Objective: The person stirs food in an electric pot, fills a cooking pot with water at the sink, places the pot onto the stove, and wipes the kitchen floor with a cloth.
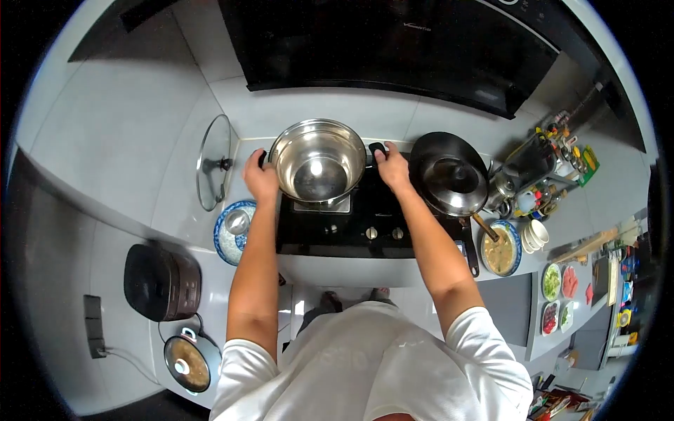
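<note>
Between my two hands is a shiny steel pot (318, 165) with black side handles, and nothing shows inside it. My left hand (261, 179) is closed round the handle on the left. On the right, the fingers of my right hand (392, 167) grip the other black handle. The pot is over the left part of the black gas stove (337, 235); whether it rests there or is lifted, I cannot tell. A glass lid (213, 163) leans upright against the wall left of my left hand. Right of my right hand stands a dark wok (448, 172).
A blue-and-white plate (226, 247) with a small metal bowl lies left of the stove. Further left are a dark rice cooker (163, 281) and a lidded pot (188, 361). Right stand a bowl of soup (500, 249), white cups (536, 234) and a condiment rack (531, 165). A range hood (393, 49) hangs above.
</note>
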Demonstrator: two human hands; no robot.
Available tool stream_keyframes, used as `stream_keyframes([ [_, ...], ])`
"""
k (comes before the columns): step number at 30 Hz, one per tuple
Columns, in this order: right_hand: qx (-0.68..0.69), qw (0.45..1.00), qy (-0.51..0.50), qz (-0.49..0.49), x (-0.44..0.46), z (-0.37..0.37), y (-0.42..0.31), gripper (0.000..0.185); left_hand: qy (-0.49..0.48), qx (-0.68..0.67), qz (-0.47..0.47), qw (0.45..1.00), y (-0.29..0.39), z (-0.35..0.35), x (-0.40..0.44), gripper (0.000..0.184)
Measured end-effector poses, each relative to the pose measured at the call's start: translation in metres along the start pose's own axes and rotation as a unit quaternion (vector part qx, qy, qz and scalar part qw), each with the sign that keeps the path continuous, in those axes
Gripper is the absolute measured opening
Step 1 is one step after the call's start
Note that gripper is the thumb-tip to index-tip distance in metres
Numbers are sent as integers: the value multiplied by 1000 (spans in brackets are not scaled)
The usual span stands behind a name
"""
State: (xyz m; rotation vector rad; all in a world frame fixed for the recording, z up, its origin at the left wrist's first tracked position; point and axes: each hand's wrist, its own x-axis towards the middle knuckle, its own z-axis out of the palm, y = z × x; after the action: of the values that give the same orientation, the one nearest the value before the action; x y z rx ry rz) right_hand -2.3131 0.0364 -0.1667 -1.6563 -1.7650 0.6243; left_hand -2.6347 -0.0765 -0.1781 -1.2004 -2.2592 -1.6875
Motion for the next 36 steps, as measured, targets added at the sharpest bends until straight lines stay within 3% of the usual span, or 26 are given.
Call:
stream_keyframes([
  [2, 79, 994, 12, 76, -3, 19, -4, 55, -7, 116, 25, 993, -29, -5, 4, 45],
  [5, 222, 959, 9, 176, -1, 32, -8, 51, -26, -107, -171, 979, -68, 19, 4, 51],
  [9, 322, 922, 18, 212, -12, 24, -8, 45, -42, -282, -279, 917, -52, 13, 7, 44],
  [14, 423, 885, 27, 195, -40, -17, 0, 43, -49, -339, -243, 908, -9, -5, -5, 42],
  [20, 469, 870, 65, 136, -115, -132, 5, 49, -74, -415, -189, 887, 104, -29, -33, 40],
  [26, 489, 846, 187, 102, -206, -272, 49, 50, -156, -496, -184, 834, 222, -20, -114, 40],
  [36, 432, 811, 382, 101, -439, -521, 211, 49, -372, -526, -200, 738, 436, 7, -391, 37],
])
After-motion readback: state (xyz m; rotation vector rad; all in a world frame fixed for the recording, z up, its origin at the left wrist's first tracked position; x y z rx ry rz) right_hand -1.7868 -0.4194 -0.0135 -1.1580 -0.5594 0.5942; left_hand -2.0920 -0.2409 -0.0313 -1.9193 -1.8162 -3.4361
